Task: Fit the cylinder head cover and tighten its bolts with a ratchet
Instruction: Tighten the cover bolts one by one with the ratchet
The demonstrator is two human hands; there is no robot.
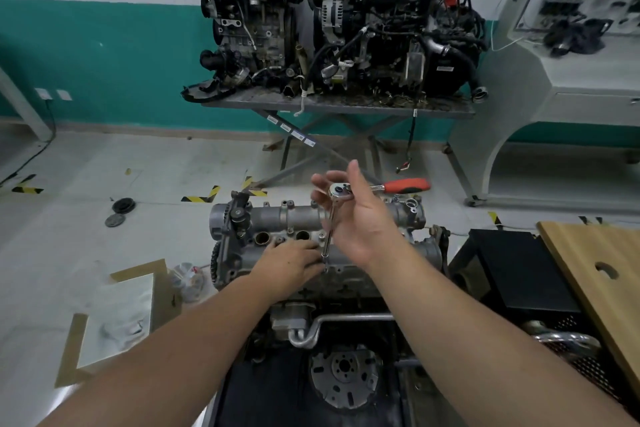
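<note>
Right hand (360, 218) pinches the ratchet (346, 189) head to spin its extension (328, 236) upright on a bolt; left hand (292, 262) rests flat, steadying the cover (298, 217) seated on the engine.

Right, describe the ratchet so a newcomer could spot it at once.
Start at the grey engine on the stand nearest the camera, with the cylinder head cover on top. Above its middle, the right hand holds the ratchet by its chrome head, a long extension bar running down to the cover. Its orange grip, sticking out to the right, sets it apart.
</note>
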